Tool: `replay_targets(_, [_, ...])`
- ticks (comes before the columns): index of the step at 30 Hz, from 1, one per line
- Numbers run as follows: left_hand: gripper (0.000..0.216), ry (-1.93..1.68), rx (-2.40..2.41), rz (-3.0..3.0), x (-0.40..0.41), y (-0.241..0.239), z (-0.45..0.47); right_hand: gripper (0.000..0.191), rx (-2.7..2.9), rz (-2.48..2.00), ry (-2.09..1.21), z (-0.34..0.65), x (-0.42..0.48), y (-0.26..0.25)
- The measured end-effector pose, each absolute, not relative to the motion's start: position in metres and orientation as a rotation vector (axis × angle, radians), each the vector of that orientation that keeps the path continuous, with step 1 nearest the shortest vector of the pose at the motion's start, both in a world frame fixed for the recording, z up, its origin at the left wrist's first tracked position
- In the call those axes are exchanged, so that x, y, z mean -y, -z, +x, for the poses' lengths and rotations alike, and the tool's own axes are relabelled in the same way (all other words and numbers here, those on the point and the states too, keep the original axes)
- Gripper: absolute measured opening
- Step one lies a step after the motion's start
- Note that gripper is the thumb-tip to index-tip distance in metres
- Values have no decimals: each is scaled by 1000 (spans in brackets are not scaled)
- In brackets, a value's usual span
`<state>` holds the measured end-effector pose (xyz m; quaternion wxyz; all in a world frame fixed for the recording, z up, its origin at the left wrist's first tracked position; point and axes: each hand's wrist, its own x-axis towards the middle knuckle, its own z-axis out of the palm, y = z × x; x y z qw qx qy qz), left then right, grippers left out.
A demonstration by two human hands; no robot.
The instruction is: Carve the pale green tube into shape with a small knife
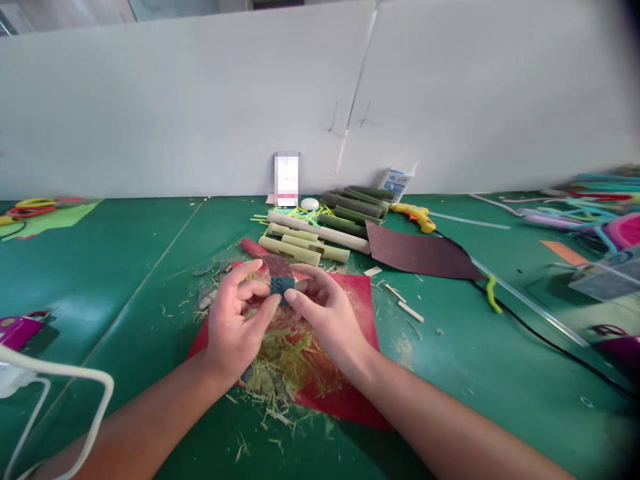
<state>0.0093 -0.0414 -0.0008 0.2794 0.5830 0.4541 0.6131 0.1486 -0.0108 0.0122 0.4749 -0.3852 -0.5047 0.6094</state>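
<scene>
Both hands meet over a red sheet point(361, 293) covered with pale green shavings point(285, 360). My left hand point(235, 320) and my right hand point(325, 313) pinch between them a small folded piece of sandpaper point(281, 283), dark maroon on one face and bluish grey with printing on the other. The fingers of both hands are curled closed on it. Whether anything is wrapped inside the sandpaper is hidden.
Behind the hands lie several cut bamboo pieces point(305, 243), dark green sticks point(355, 207), a maroon sandpaper sheet point(420, 253) and a yellow glue gun point(415, 215) with a black cable. Scissors point(30, 207) sit far left, coloured strips point(590, 207) far right. A white wall point(200, 100) backs the green table point(100, 280).
</scene>
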Motion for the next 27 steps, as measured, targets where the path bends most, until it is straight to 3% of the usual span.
replay_targets(4, [52, -1653, -1195, 1589, 43, 2, 10, 27, 1373, -867, -1595, 150, 12, -9])
replay_targets(11, [57, -1641, -1194, 1536, 44, 2, 11, 33, 1488, -869, -1507, 153, 12, -7])
replay_targets(19, [57, -1664, -1143, 1518, 45, 1, 9, 28, 1496, -685, -1734, 154, 9, -9])
replay_targets(27, [48, -1597, -1154, 1368, 41, -1, 11, 23, 1713, -736, -1407, 157, 8, -4])
